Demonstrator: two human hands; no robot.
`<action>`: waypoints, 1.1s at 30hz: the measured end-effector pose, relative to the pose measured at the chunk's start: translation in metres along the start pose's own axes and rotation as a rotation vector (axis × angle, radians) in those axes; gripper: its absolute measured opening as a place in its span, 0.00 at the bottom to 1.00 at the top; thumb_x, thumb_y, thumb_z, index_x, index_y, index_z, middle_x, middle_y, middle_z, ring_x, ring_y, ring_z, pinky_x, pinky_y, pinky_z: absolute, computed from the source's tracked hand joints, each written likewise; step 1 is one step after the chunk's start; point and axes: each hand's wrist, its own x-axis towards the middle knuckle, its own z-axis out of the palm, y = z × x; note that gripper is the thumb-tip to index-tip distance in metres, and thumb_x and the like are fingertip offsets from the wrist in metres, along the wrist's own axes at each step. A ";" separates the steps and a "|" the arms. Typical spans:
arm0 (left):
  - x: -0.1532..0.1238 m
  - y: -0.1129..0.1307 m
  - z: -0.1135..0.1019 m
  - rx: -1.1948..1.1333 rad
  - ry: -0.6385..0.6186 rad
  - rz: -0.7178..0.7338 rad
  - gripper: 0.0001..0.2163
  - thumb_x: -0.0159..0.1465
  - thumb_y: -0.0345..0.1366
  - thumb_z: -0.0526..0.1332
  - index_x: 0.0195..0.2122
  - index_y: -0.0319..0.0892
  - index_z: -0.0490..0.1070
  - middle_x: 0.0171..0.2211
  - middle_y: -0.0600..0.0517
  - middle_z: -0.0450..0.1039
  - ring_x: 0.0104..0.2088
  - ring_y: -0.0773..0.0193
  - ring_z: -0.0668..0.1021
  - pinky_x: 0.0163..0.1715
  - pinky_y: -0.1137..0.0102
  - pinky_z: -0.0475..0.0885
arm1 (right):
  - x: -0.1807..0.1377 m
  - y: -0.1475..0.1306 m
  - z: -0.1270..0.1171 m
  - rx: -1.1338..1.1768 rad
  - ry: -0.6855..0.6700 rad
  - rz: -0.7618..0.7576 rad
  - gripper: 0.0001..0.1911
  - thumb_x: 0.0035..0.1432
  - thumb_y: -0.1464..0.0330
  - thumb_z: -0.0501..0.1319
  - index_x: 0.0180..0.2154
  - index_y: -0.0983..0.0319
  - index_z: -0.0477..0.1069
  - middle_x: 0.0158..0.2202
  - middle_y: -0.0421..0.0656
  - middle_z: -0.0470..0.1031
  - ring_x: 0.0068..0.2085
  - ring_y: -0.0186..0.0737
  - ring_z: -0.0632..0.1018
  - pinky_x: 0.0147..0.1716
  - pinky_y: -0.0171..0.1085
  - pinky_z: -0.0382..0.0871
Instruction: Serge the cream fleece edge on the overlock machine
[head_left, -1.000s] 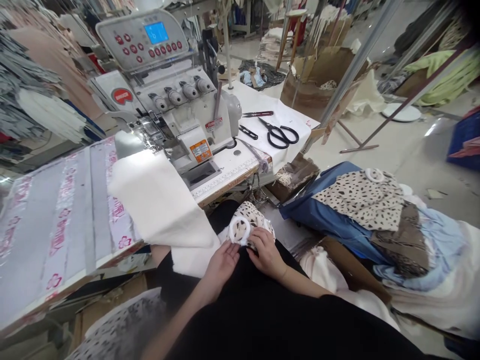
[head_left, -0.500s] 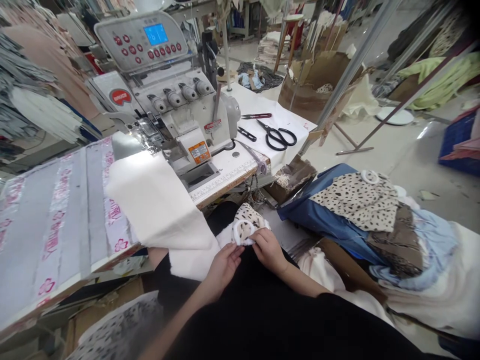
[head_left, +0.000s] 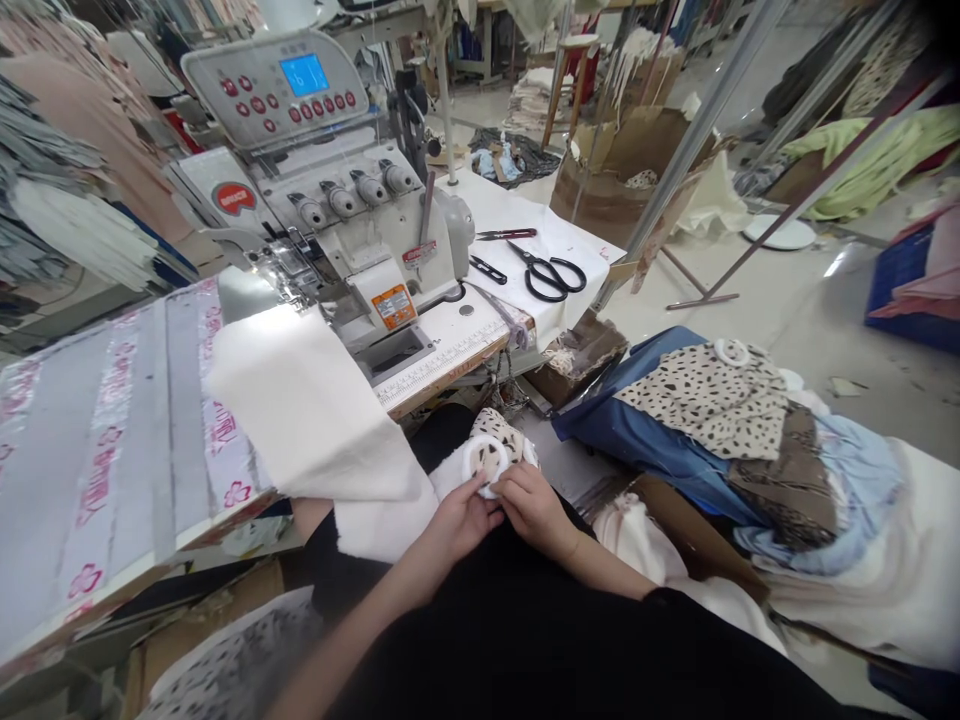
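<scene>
Over my lap I hold a spotted cream fabric piece [head_left: 501,428] with a fluffy white ring-shaped trim [head_left: 469,455]. My left hand [head_left: 466,515] pinches the ring's lower edge between thumb and fingers. Close beside it, my right hand [head_left: 529,505] is closed on the same edge, its fingertips partly hidden. A long white cloth [head_left: 315,400] runs from the overlock sewing machine [head_left: 337,220] down across my left thigh, reaching the spotted piece. Whether the two are joined, I cannot tell.
Black scissors [head_left: 551,275], thread snips [head_left: 487,269] and tweezers [head_left: 506,234] lie on the table right of the machine. A pile of spotted fabric [head_left: 705,390] on blue cloth is at my right. A metal pole [head_left: 697,130] slants behind it. Cardboard boxes [head_left: 630,170] stand around.
My left hand has shifted up, its thumb now pressing on the ring's lower edge. My right hand stays at the ring with its fingers curled further. The whole view has shifted slightly.
</scene>
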 end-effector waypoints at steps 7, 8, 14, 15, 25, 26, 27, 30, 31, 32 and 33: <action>0.002 0.015 -0.013 0.006 0.147 0.140 0.12 0.59 0.29 0.58 0.45 0.38 0.66 0.39 0.45 0.73 0.36 0.61 0.76 0.28 0.73 0.70 | -0.045 0.047 -0.012 0.267 0.137 0.938 0.19 0.52 0.54 0.52 0.31 0.62 0.71 0.34 0.49 0.73 0.41 0.50 0.72 0.44 0.49 0.62; 0.000 0.016 -0.017 -0.011 0.149 0.138 0.13 0.59 0.29 0.58 0.46 0.38 0.65 0.40 0.45 0.73 0.37 0.61 0.76 0.29 0.73 0.71 | -0.051 0.055 -0.011 0.289 0.112 1.008 0.22 0.51 0.52 0.52 0.28 0.63 0.71 0.31 0.49 0.73 0.38 0.52 0.73 0.43 0.50 0.63; -0.007 0.018 -0.046 -0.090 0.226 0.187 0.14 0.60 0.28 0.56 0.47 0.39 0.64 0.39 0.46 0.74 0.37 0.61 0.76 0.33 0.70 0.73 | -0.041 0.071 0.006 0.557 -0.008 1.158 0.24 0.46 0.49 0.56 0.27 0.62 0.75 0.33 0.47 0.77 0.42 0.51 0.74 0.45 0.44 0.62; -0.007 0.018 -0.050 -0.104 0.241 0.202 0.14 0.60 0.28 0.56 0.47 0.39 0.64 0.39 0.46 0.74 0.38 0.60 0.76 0.34 0.69 0.73 | -0.034 0.071 0.010 0.608 -0.004 1.159 0.23 0.46 0.49 0.56 0.28 0.62 0.75 0.34 0.46 0.77 0.42 0.49 0.74 0.45 0.43 0.63; -0.012 0.023 -0.060 -0.191 0.316 0.270 0.08 0.61 0.27 0.54 0.42 0.36 0.66 0.34 0.46 0.75 0.33 0.62 0.77 0.32 0.69 0.73 | 0.009 0.054 0.017 1.084 0.149 1.153 0.16 0.37 0.62 0.68 0.29 0.64 0.71 0.23 0.39 0.73 0.22 0.31 0.70 0.22 0.31 0.64; -0.011 0.023 -0.060 -0.192 0.317 0.270 0.08 0.61 0.28 0.54 0.42 0.36 0.66 0.34 0.46 0.75 0.33 0.62 0.77 0.31 0.70 0.73 | 0.010 0.050 0.016 1.125 0.156 1.160 0.16 0.37 0.62 0.68 0.30 0.64 0.71 0.23 0.39 0.73 0.22 0.30 0.70 0.21 0.30 0.64; -0.010 0.023 -0.061 -0.192 0.321 0.270 0.08 0.62 0.28 0.54 0.42 0.36 0.66 0.34 0.47 0.75 0.32 0.63 0.77 0.31 0.70 0.73 | 0.010 0.046 0.015 1.161 0.161 1.165 0.16 0.38 0.63 0.68 0.31 0.63 0.71 0.24 0.39 0.73 0.22 0.29 0.70 0.21 0.29 0.65; -0.008 0.022 -0.061 -0.178 0.360 0.253 0.08 0.62 0.32 0.56 0.42 0.37 0.66 0.33 0.48 0.74 0.33 0.63 0.76 0.33 0.69 0.73 | 0.008 0.036 0.012 1.238 0.174 1.171 0.16 0.39 0.64 0.68 0.32 0.63 0.72 0.26 0.39 0.74 0.23 0.28 0.72 0.23 0.28 0.68; -0.008 0.020 -0.061 -0.166 0.365 0.232 0.09 0.61 0.34 0.57 0.42 0.38 0.67 0.33 0.48 0.74 0.33 0.64 0.76 0.33 0.69 0.72 | 0.007 0.034 0.011 1.255 0.175 1.171 0.16 0.39 0.65 0.69 0.33 0.64 0.72 0.26 0.39 0.74 0.23 0.28 0.72 0.23 0.28 0.68; -0.009 0.018 -0.060 -0.150 0.366 0.199 0.10 0.60 0.36 0.58 0.42 0.39 0.67 0.34 0.49 0.74 0.33 0.64 0.76 0.32 0.70 0.72 | 0.006 0.032 0.011 1.269 0.174 1.171 0.16 0.38 0.65 0.69 0.33 0.64 0.72 0.27 0.40 0.74 0.24 0.29 0.72 0.23 0.28 0.68; -0.010 0.015 -0.059 -0.130 0.360 0.157 0.12 0.59 0.38 0.59 0.42 0.39 0.67 0.34 0.49 0.74 0.32 0.64 0.76 0.30 0.70 0.72 | 0.005 0.031 0.011 1.280 0.173 1.172 0.16 0.38 0.66 0.69 0.33 0.64 0.72 0.27 0.40 0.75 0.24 0.29 0.73 0.23 0.28 0.69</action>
